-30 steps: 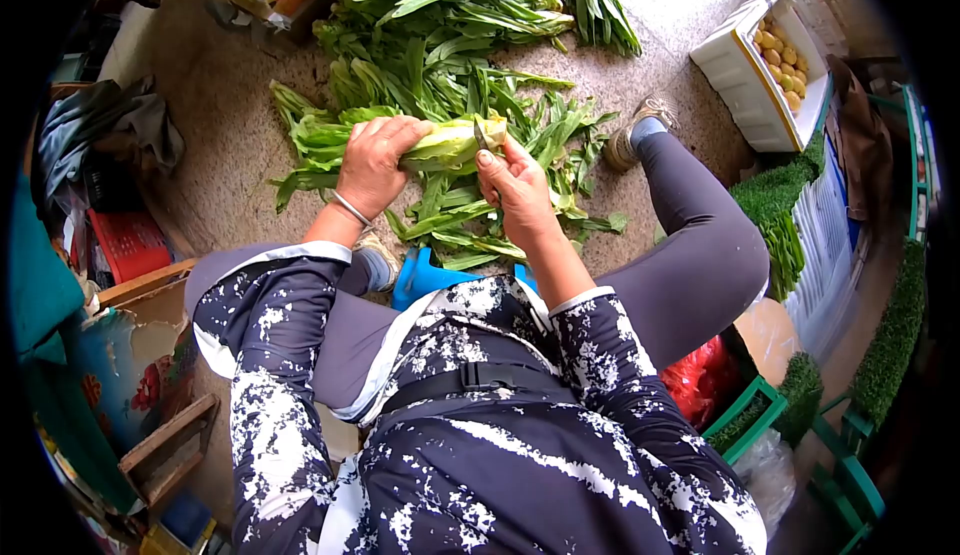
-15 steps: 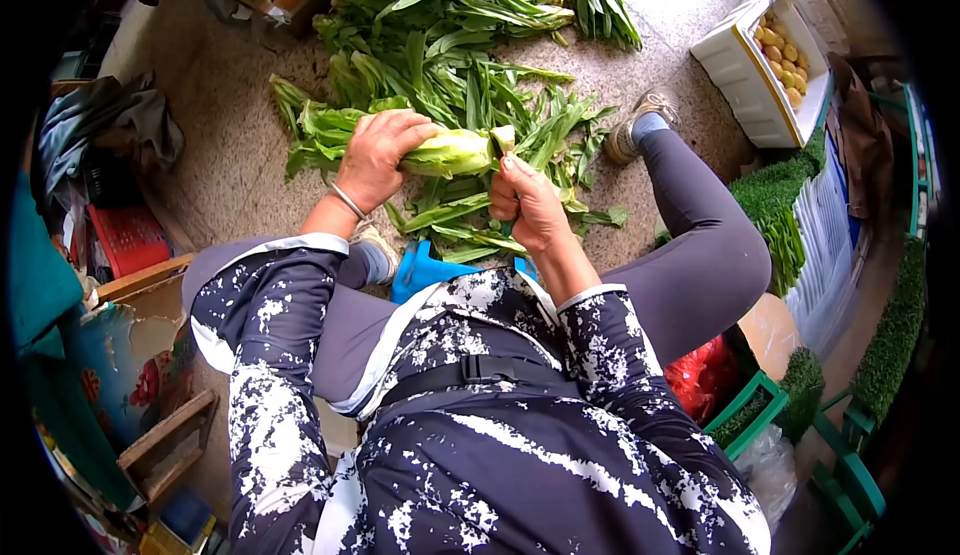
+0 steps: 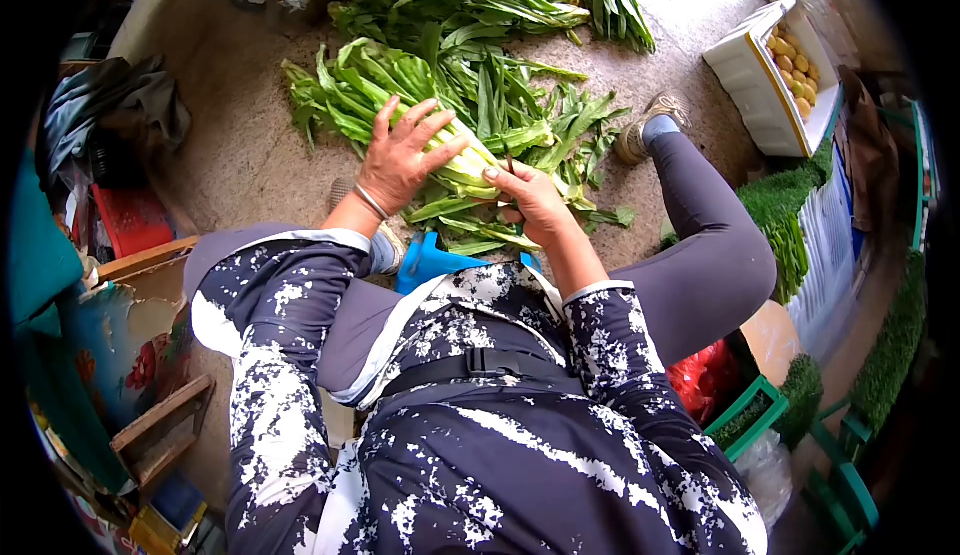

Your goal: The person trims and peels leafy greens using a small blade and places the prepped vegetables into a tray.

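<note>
Under my left hand lies a long head of leafy lettuce, its leaves fanned to the upper left and its pale stem end towards my right hand. The left fingers are spread across the leaves, with the thumb along the stem, and hold the head. My right hand is closed at the stem end, thumb against the leaf bases. A thin dark blade of a small knife shows above its fingers; the handle is hidden in the hand. Loose lettuce leaves lie on the floor just beyond the hands.
Heaped long-leaved greens lie on the speckled floor ahead. A white foam box of yellow round produce stands at upper right. A blue stool is between my legs. Wooden frames, a red crate and green racks flank me.
The lettuce head has turned, its leaves now fanned wider and its cut end lower. My left fingers have spread from a tighter grip. The right hand has shifted slightly down and right.
</note>
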The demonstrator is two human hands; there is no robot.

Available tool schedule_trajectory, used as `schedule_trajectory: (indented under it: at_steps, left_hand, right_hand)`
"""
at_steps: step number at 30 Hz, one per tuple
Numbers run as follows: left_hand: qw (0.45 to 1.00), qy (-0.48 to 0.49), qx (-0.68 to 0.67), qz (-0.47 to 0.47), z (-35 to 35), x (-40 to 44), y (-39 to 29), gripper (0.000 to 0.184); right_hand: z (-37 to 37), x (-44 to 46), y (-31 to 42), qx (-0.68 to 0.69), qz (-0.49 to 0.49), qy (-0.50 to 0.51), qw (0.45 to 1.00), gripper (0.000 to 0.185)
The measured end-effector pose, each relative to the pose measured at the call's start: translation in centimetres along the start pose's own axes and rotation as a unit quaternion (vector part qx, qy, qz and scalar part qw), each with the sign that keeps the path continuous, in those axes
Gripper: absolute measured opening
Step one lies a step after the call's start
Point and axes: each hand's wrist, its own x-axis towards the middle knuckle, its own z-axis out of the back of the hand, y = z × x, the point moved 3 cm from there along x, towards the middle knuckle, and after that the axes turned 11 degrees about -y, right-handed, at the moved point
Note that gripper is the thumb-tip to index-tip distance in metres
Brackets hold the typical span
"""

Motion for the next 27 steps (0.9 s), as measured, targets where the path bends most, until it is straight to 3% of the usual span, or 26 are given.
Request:
schedule_trajectory:
  at_steps: [3,6,7,9,10,13,15,16,17,19,21,24,27]
  left_hand:
    - [0.995,0.017,0.081,0.063,0.0,-0.8,-0.6,0.064]
    - [0.982,0.028,0.072,0.171,0.4,-2.4,-2.2,0.086]
    - [0.962,0.109,0.102,0.227,-0.1,-3.5,-2.7,0.088]
    - [0.908,0.178,0.055,0.376,-0.1,-4.8,-4.5,0.093]
    - [0.885,0.231,0.037,0.402,-0.6,-5.8,-5.0,0.098]
    - [0.820,0.269,-0.113,0.492,-2.8,-7.5,-5.0,0.092]
    - [0.679,0.140,-0.416,0.588,-4.8,-8.0,-3.6,0.087]
    - [0.556,0.057,-0.532,0.636,-5.5,-7.7,-3.8,0.079]
    - [0.508,0.004,-0.588,0.629,-4.8,-6.4,-3.7,0.065]
    - [0.462,-0.041,-0.687,0.559,-2.9,-3.8,-3.3,0.055]
    - [0.395,-0.041,-0.729,0.557,-3.8,-4.0,-2.7,0.044]
    - [0.340,-0.109,-0.751,0.556,-3.7,-4.0,-2.8,0.041]
    - [0.365,-0.100,-0.726,0.574,-4.6,-4.5,-2.7,0.036]
  right_hand:
    - [0.4,0.5,-0.1,0.017,0.009,-0.019,1.000,0.023]
    - [1.4,1.5,0.0,0.007,0.074,-0.082,0.994,0.025]
    - [1.5,1.6,0.3,-0.004,0.096,-0.089,0.991,0.026]
    - [2.4,2.1,0.6,-0.047,0.111,-0.085,0.989,0.025]
    - [2.5,2.4,0.5,-0.036,0.130,-0.097,0.986,0.025]
    - [2.6,2.6,0.5,-0.057,0.136,-0.082,0.986,0.024]
    - [1.8,2.3,0.4,-0.035,0.142,-0.074,0.986,0.035]
    - [1.5,2.3,0.2,-0.040,0.142,-0.063,0.987,0.036]
    - [1.4,2.3,0.0,-0.045,0.141,-0.052,0.988,0.038]
    - [0.8,2.0,-0.6,-0.063,0.150,-0.038,0.986,0.040]
    - [0.0,1.1,-0.5,-0.093,0.126,-0.022,0.987,0.039]
    - [-0.3,1.3,-1.1,-0.096,0.204,-0.045,0.973,0.034]
    - [0.3,1.8,-1.3,-0.123,0.276,-0.047,0.952,0.030]
